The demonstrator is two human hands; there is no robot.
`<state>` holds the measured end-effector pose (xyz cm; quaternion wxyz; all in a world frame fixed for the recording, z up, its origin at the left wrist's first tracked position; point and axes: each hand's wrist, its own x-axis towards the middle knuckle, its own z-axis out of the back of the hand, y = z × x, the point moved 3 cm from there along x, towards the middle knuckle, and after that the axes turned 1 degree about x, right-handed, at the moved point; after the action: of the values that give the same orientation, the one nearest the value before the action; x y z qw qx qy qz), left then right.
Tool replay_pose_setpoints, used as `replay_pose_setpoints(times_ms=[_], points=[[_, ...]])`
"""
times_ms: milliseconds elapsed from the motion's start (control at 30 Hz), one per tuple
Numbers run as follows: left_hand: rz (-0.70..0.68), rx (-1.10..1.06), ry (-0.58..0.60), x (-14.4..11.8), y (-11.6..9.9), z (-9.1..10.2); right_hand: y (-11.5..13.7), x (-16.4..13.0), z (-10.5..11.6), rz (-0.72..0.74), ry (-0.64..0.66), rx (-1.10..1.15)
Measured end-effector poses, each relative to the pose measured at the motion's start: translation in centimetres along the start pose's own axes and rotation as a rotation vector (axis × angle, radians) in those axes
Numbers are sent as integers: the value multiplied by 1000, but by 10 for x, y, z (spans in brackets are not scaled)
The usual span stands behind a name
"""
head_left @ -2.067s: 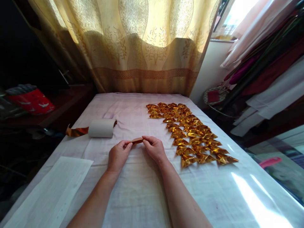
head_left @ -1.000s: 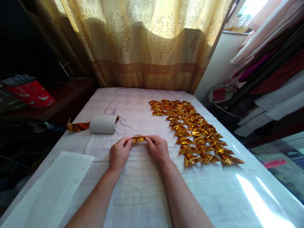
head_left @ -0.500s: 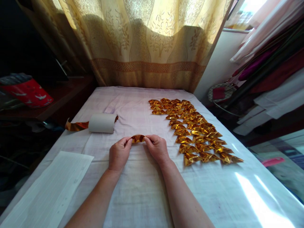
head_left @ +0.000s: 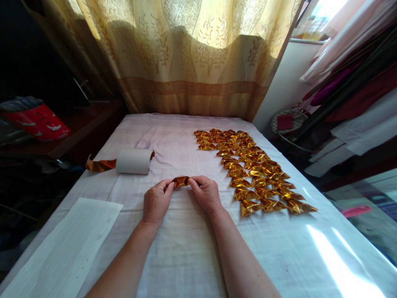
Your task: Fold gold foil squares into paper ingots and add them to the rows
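Between my two hands is a small folded gold foil paper piece (head_left: 181,181), held just above the sheet. My left hand (head_left: 157,199) pinches its left end between thumb and fingers. At the other end, my right hand (head_left: 206,194) grips it the same way; the fingertips hide both ends. Many similar folded gold foil pieces (head_left: 245,169) lie in overlapping rows to the right. Left of my hands rests a white paper roll (head_left: 133,161) on its side, with a coppery foil strip (head_left: 101,165) sticking out at its left.
A white paper sheet (head_left: 65,248) lies at the near left of the cloth-covered surface (head_left: 186,256). A patterned curtain (head_left: 198,58) hangs behind it. On a dark shelf at left stands a red container (head_left: 40,122). Clothes (head_left: 366,120) hang at right.
The foil piece has tilted slightly between my fingers, so its face looks a little different. Both hands have barely shifted and keep their pinch.
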<state>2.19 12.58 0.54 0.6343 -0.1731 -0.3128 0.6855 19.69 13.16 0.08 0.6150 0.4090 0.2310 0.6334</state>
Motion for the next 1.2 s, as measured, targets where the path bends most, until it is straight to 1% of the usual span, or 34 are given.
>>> replay_pose_setpoints(times_ms=[133, 233, 467, 667, 767, 900, 1000, 1067, 1200], points=[[6, -14, -2, 0, 0, 1, -3, 0, 1, 13, -10, 6], [10, -29, -7, 0, -1, 1, -2, 0, 2, 26, -20, -31], [18, -73, -10, 1, -1, 1, 9, 2, 11, 91, -61, -113], [-1, -59, -14, 1, -2, 2, 12, 1, 17, 29, -25, -282], [-3, -68, 5, 2, -2, 3, 13, 5, 24, -10, -63, -368], [-26, -86, 30, 2, 0, 3, 13, 28, 42, -98, -158, -527], [-33, -83, 31, 1, 2, 1, 8, 58, 55, -163, -141, -685], [-33, -79, 31, 1, 2, 0, 2, 78, 62, -180, -98, -815], [-26, -70, 30, 2, 3, -1, -13, 105, 73, -199, -95, -868]])
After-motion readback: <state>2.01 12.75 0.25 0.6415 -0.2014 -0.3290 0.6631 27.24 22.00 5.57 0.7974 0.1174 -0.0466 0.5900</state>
